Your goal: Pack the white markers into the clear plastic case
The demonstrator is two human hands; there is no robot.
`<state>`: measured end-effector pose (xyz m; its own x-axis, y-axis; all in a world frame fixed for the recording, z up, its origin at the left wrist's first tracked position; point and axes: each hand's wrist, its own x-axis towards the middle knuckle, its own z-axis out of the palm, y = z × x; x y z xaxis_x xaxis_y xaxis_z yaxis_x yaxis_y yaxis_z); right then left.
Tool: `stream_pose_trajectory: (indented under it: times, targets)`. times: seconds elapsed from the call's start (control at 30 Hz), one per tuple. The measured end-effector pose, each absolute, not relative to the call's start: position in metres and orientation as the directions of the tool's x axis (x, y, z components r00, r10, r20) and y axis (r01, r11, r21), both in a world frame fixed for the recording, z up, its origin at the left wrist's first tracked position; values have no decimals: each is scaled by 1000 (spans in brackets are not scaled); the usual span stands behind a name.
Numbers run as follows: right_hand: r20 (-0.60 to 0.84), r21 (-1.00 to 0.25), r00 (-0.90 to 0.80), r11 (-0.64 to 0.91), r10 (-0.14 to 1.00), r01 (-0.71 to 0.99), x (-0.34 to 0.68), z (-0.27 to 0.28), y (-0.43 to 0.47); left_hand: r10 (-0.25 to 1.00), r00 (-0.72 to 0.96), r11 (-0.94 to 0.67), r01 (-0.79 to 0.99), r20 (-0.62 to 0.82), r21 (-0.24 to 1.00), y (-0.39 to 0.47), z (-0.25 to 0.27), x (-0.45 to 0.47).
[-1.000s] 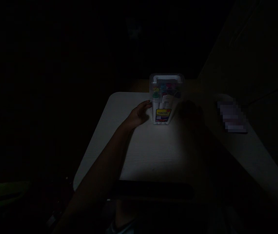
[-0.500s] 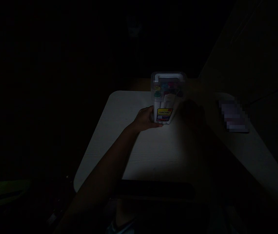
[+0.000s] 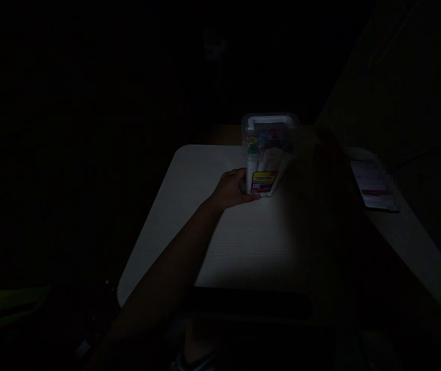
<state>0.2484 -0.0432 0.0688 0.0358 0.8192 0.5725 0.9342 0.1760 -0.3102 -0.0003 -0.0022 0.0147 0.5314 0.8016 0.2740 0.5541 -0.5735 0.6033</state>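
Note:
A clear plastic box of markers [image 3: 264, 159] stands upright on the white table [image 3: 243, 242], its lid closed over coloured caps, with a yellow and dark label low on its front. Around its lower left side curves my left hand [image 3: 230, 189], the thumb along the bottom front edge and the other fingers partly hidden behind the box. To the right of the box, my right hand [image 3: 326, 149] is raised near the height of the lid. Deep shadow hides its fingers, so I cannot make out their shape or whether they touch anything.
A phone [image 3: 375, 185] with a lit, partly blurred screen lies at the table's right side. A dark bar [image 3: 249, 303] runs along the near edge. Something green [image 3: 12, 306] shows at lower left. The room around is very dark.
My right hand has moved up and to the right, from beside the box's lower part. The box has shifted very slightly right in view; my left hand keeps its hold.

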Motion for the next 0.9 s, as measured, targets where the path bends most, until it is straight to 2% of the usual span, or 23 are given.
stream_pose_trajectory:
  times: [0.03,0.07,0.1,0.2,0.3,0.37,0.57,0.73,0.9]
  targets:
    - [649,-401,58,276,759,874,242,85,-50,799,533,-577,551,278,603,-2,15,0]
    - [704,-395,33,353,710,848,234,100,-57,798,534,-578,553,278,600,-1,15,0]
    - [730,-354,-34,420,682,836,227,115,-64,800,534,-577,557,274,597,-1,15,0]
    - [732,-112,-295,535,615,837,206,142,-79,804,535,-568,564,258,599,0,15,0]
    - [677,32,-410,532,612,846,195,142,-82,806,528,-566,558,266,607,0,15,0]
    - [647,63,-419,502,637,862,193,135,-80,805,525,-570,555,275,606,-1,16,0]
    - [563,6,-317,380,763,925,193,120,-76,799,531,-576,540,282,613,-1,14,0]
    - [581,12,-338,408,740,913,196,115,-75,798,529,-582,555,288,595,0,12,0]
    - [526,29,-302,338,795,941,195,113,-78,794,537,-580,535,283,614,0,12,0]
